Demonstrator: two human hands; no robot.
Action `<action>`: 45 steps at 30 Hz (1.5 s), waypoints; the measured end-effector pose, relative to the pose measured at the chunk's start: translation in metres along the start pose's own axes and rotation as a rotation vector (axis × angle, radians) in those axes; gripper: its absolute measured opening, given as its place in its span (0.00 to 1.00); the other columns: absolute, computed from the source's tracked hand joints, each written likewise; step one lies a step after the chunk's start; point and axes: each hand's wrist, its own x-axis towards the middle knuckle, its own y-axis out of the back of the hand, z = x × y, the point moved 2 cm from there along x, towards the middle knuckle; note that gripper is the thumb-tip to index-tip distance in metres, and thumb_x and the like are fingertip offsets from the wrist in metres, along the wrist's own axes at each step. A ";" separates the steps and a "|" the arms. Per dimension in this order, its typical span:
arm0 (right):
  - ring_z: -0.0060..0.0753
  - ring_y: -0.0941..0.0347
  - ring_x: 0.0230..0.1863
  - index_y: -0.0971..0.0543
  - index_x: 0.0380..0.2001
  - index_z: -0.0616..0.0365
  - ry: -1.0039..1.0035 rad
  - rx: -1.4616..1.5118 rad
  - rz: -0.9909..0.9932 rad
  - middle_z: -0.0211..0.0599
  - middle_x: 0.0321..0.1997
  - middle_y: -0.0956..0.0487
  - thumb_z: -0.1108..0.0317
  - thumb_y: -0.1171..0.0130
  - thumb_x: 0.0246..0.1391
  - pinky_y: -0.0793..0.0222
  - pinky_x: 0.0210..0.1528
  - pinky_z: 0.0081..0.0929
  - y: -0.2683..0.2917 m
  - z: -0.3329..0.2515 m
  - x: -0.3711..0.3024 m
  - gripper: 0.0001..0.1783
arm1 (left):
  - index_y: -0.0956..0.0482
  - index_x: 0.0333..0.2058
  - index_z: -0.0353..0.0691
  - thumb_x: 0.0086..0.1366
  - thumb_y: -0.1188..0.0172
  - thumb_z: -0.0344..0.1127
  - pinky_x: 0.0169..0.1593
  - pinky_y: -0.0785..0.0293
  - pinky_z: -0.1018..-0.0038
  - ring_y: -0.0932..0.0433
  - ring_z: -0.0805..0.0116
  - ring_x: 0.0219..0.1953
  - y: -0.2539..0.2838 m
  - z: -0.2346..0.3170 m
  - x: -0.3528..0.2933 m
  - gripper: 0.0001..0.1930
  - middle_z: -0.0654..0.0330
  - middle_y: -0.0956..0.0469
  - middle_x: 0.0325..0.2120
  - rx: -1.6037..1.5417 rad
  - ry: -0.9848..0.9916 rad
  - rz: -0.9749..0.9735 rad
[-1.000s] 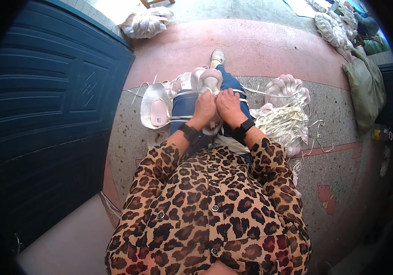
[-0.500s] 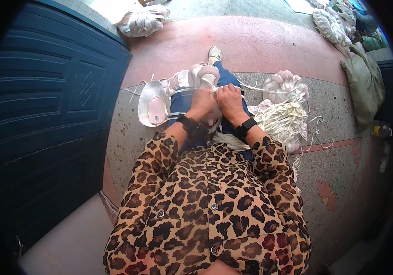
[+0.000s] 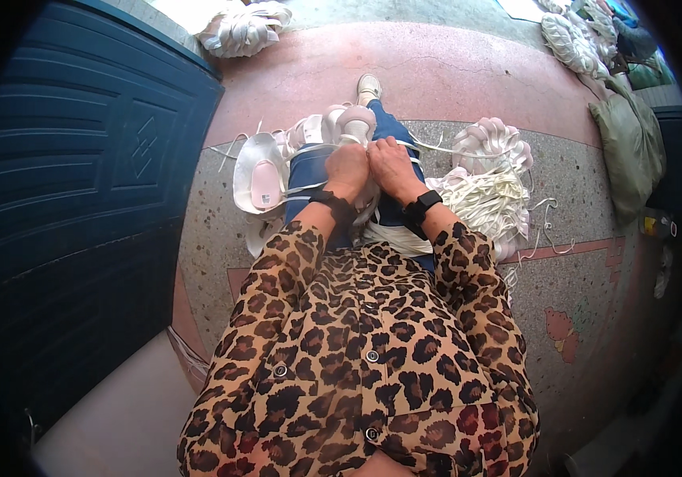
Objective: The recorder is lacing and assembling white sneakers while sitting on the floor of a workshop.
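The blue door [image 3: 78, 199] and the speckled floor [image 3: 587, 262] frame a seated person in a leopard-print shirt [image 3: 365, 358], and none of that has shifted. The loose heap of white straps [image 3: 488, 195] still lies on the floor just right of the knee. What changed is small: the hands, apart a moment ago, have drawn together again over the lap. The left hand [image 3: 346, 168] and right hand [image 3: 392, 165] now touch, fingers closed around white strips [image 3: 333, 147] stretched across the knee, so the working of the strips continues.

Strap heaps [image 3: 488, 191] flanking both hands
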 end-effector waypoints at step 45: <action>0.64 0.23 0.42 0.20 0.37 0.64 -0.330 0.596 -0.220 0.60 0.35 0.20 0.57 0.51 0.63 0.29 0.45 0.53 0.010 -0.023 0.011 0.19 | 0.17 0.40 0.32 0.64 0.37 0.40 0.42 0.23 0.68 0.16 0.59 0.34 0.019 -0.075 -0.017 0.14 0.47 0.17 0.30 -0.478 -0.110 0.091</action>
